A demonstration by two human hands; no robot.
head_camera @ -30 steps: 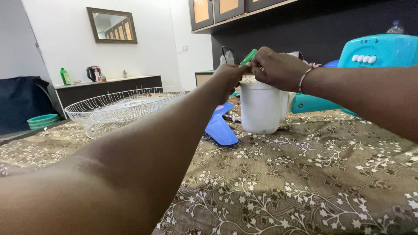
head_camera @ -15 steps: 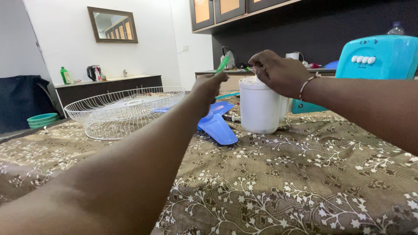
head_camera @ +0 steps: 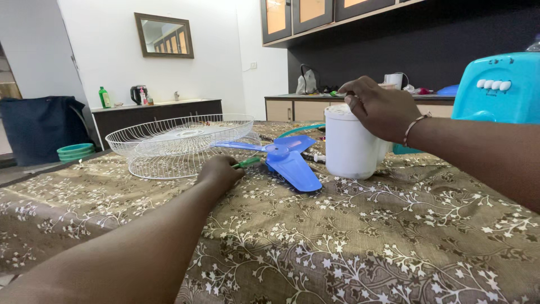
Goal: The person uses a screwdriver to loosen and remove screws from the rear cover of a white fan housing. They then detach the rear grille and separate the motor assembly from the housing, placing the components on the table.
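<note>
Over on the far left, the stack of teal bowls (head_camera: 76,151) is sitting on the floor by the dark cabinet, and the white wire fan guard (head_camera: 180,141) is lying on the brown floral tablecloth (head_camera: 360,247) same as before. The big change: the left hand (head_camera: 220,171) is resting down on the cloth now, fingers curled in around the green-handled screwdriver (head_camera: 247,162), whose handle is poking out toward the blue fan blade (head_camera: 287,157). Half a second ago that hand was up in the air holding the tool at the level of the white part's top, and 1 second ago both hands were together up there. The blade is lying just right of the tool, touching the cloth. Further right, the right hand (head_camera: 382,107) is still cupping the top of the white cylindrical motor housing (head_camera: 351,143), fingers wrapped over its rim. At the far right the turquoise fan base (head_camera: 500,87) is standing behind the forearm.
</note>
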